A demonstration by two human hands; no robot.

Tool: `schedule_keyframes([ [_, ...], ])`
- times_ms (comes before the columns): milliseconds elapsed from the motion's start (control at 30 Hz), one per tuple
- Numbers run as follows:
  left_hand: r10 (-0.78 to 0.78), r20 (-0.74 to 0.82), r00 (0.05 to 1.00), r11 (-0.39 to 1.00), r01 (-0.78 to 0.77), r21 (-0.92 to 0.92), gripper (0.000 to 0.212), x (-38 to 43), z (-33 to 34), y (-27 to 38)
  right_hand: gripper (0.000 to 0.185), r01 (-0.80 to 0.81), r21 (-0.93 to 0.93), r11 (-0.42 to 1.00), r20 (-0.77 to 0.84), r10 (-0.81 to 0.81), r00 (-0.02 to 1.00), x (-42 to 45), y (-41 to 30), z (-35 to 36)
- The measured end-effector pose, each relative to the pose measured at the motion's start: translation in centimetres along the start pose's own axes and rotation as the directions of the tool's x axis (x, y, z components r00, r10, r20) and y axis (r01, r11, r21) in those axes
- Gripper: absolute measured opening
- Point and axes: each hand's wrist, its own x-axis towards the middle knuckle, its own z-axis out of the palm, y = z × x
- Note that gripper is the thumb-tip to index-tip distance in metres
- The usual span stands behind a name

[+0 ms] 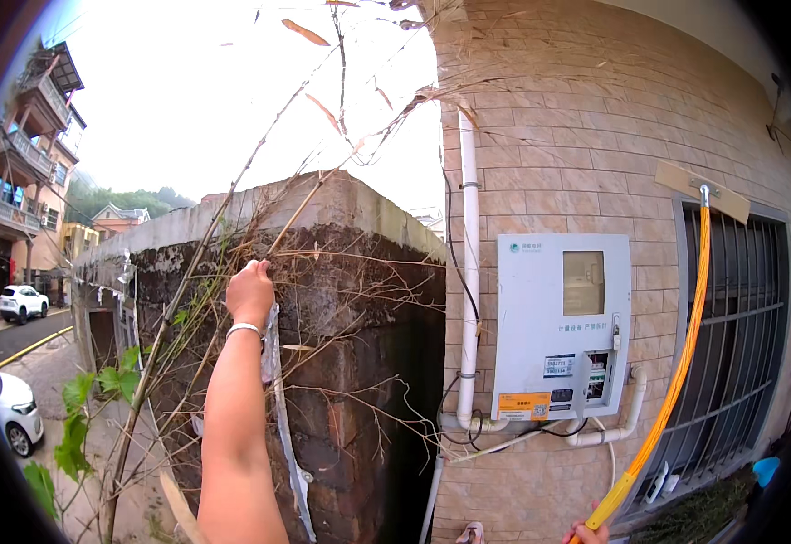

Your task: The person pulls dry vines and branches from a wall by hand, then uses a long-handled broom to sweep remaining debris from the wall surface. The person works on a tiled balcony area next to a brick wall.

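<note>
My left hand point(250, 291), with a silver-white bangle at the wrist, is raised and closed around a dry, thin branch point(303, 206). The branch runs up and right, its brown leaves and fine twigs crossing before the sky and wall. At the bottom right, my right hand point(590, 533) grips the yellow lower end of a long-handled tool point(693, 326), and is partly cut off by the picture's rim. That tool's orange-yellow shaft rises to a metal socket on a flat tan head point(732, 200), near the window's top.
An electricity meter box point(530, 289), its small lower door ajar, hangs beside a white pipe point(469, 272) and cables. A barred window point(729, 326) is at right. Bare stems point(157, 347) stand before a mossy concrete-topped wall point(348, 313). White cars point(18, 408) are at left.
</note>
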Motion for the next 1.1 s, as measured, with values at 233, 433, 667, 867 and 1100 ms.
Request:
schedule_keyframes([
  [233, -0.073, 0.052, 0.996, 0.997, 0.072, 0.025, 0.035, 2.3, 0.8, -1.8, 0.018, 0.183, 0.036, 0.982, 0.027, -0.184, 0.983, 1.6, -4.2, 3.1],
  [433, -0.048, 0.031, 0.998, 0.998, 0.049, -0.029, 0.034, 1.2, 2.3, -0.8, 0.024, 0.032, 0.164, 0.986, 0.24, -0.071, 0.968, -2.9, -1.2, 7.5],
  [667, -0.048, 0.05, 0.998, 0.998, 0.05, -0.039, 0.033, 1.1, 1.8, -0.9, 0.031, -0.137, 0.019, 0.99, 0.774, 0.072, 0.629, -4.6, 0.8, 13.0],
  [867, -0.05, 0.014, 0.999, 0.998, 0.05, -0.028, 0.031, 2.3, 0.9, -1.9, 0.046, -0.246, -0.105, 0.964, 0.857, 0.213, 0.469, -4.4, -0.7, 21.2],
  [1100, -0.051, 0.032, 0.998, 0.997, 0.053, -0.063, 0.033, 2.1, 1.8, -0.4, 0.035, -0.26, -0.086, 0.962, 0.901, 0.187, 0.392, 0.0, -2.2, 26.2],
])
